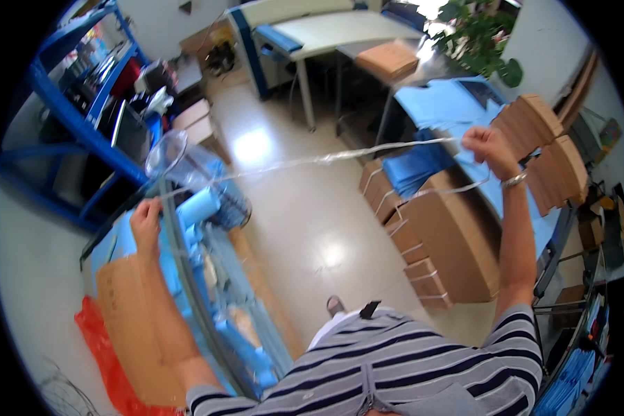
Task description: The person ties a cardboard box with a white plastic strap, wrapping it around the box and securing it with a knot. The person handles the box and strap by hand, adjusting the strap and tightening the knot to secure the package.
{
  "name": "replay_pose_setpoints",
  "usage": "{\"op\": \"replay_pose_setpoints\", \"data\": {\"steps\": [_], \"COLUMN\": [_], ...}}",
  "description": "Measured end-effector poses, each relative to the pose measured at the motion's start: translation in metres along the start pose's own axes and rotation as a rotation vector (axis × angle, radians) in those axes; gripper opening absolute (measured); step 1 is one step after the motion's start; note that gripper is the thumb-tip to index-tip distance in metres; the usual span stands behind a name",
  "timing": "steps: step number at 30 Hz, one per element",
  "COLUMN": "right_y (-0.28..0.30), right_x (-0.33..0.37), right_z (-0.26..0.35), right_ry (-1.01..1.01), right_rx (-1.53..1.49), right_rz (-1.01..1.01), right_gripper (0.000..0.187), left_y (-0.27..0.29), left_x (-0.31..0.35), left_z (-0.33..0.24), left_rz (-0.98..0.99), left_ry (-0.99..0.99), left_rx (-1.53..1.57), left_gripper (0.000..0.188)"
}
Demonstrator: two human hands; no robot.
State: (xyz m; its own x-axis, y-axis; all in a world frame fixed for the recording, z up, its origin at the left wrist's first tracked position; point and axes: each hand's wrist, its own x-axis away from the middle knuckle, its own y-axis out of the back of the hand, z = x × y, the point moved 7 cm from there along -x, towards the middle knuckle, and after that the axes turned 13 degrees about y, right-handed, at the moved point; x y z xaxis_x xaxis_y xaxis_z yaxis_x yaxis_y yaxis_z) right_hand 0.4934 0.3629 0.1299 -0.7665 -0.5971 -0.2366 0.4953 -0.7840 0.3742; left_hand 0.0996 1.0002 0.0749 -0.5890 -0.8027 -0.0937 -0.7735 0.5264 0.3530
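Observation:
A long strand of whitish plastic twine [333, 159] stretches almost level across my view between both hands. At its left end, my left hand [145, 223] is closed on the twine, above a cart-like frame filled with blue sheets [200, 206]. My right hand [491, 148], raised over the table on the right, pinches the other end between closed fingers. A loose part of the twine curves below the right hand, beside a stack of blue sheets [414, 165]. Blue sheets [440, 104] also cover the table near that hand.
Cardboard boxes [454, 239] tied with white cord stand under the right-hand table, which carries stacked brown card pieces [558, 166]. A clear bin [170, 156] stands by the blue shelving [76, 125]. Cardboard [135, 326] and red plastic [100, 347] lie at left.

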Motion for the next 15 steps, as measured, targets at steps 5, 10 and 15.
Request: {"op": "replay_pose_setpoints", "data": {"steps": [5, 10, 15], "right_y": [0.009, 0.05, 0.116], "right_x": [0.031, 0.026, 0.034], "right_z": [-0.018, -0.061, -0.145], "right_ry": [-0.018, -0.054, -0.157], "right_rx": [-0.493, -0.514, -0.621], "right_rz": [0.1, -0.477, -0.843], "right_gripper": [0.028, 0.028, 0.023], "left_y": [-0.023, -0.054, -0.076], "left_x": [-0.008, -0.018, -0.034], "left_z": [-0.002, -0.009, -0.019], "left_rz": [0.109, 0.234, 0.287], "left_ry": [0.038, -0.015, -0.002], "left_rx": [0.072, -0.023, -0.15], "left_gripper": [0.02, 0.021, 0.016]}}
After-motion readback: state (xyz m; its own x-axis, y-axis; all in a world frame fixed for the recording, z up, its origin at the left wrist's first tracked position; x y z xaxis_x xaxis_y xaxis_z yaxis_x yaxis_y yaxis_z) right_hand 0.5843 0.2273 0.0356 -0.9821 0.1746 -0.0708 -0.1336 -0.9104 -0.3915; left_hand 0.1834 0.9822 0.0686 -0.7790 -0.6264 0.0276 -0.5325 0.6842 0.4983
